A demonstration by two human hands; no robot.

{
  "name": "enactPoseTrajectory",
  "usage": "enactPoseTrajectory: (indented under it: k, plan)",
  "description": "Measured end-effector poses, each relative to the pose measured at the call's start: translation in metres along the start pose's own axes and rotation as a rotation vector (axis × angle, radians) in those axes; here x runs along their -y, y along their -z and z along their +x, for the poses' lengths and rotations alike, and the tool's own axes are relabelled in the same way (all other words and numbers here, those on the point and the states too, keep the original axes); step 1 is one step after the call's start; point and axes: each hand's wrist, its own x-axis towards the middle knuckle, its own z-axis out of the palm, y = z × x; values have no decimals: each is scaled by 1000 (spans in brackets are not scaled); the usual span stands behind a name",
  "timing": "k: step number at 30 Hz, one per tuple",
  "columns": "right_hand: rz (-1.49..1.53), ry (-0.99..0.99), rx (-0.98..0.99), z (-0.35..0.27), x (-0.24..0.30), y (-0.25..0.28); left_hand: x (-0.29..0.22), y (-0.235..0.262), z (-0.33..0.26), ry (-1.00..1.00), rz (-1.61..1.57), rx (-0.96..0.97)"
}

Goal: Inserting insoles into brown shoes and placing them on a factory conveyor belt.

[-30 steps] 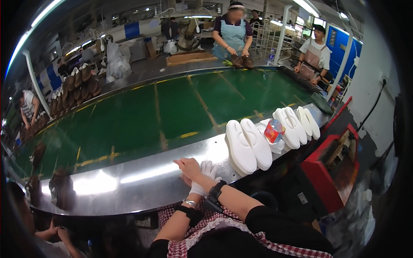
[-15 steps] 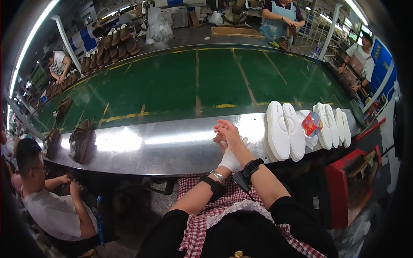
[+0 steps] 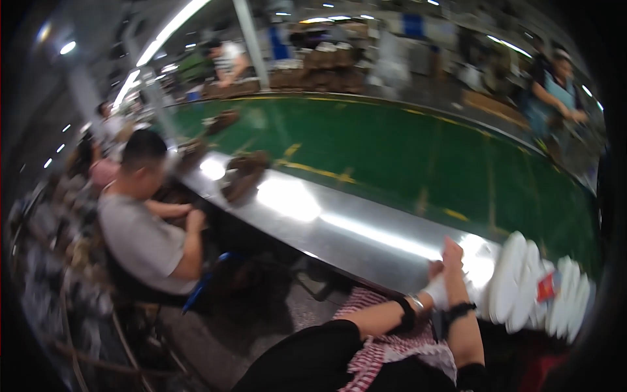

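While blurred by head motion, still readable: white cloth piece (image 3: 436,292) pinched between both hands at near edge of steel ledge (image 3: 339,225). Left hand (image 3: 434,271) mostly hidden behind cloth and right hand, curled around it; finger spread not discernible. Right hand (image 3: 452,256) on top, fingers together and extended toward the ledge, thumb side against cloth; looks closed on it, not splayed. Dark bands (image 3: 457,310) on both wrists.

Just right of hands: row of white shoe soles (image 3: 513,287) standing on edge, leaning against each other, touching the ledge. Small red-and-blue packet (image 3: 546,286) wedged among soles, further right.

Beyond hands: green conveyor belt (image 3: 418,150) with yellow marks, running past the ledge. Far left of hands on ledge: brown shoes (image 3: 243,178), well apart from cloth.

Below hands: red-white checked fabric (image 3: 385,340) over lap.

Left, well apart: seated person in grey shirt (image 3: 140,238) facing the ledge. Across belt, far right: person in light-blue apron (image 3: 552,98).
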Motion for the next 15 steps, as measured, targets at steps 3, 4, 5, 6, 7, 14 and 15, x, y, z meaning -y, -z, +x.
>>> enactPoseTrajectory:
  k: [3,4,5,6,7,14,15]
  plan:
    - [57,-86,58,-14,17,-11,-14,16,-15,-230,-275,152]
    - [61,-79,81,-18,32,-14,-17,14,-16,-203,-218,247]
    - [106,-98,84,-26,50,-24,-21,10,-17,-169,-160,338]
    - [151,-117,82,-30,62,-29,-24,4,-16,-130,-102,428]
    - [155,-114,94,-32,67,-29,-28,-2,-17,-89,-43,514]
    - [52,-133,223,-29,72,-16,-13,-5,-16,6,409,-38]
    - [50,-125,290,-31,76,-38,-30,19,-18,-233,939,290]
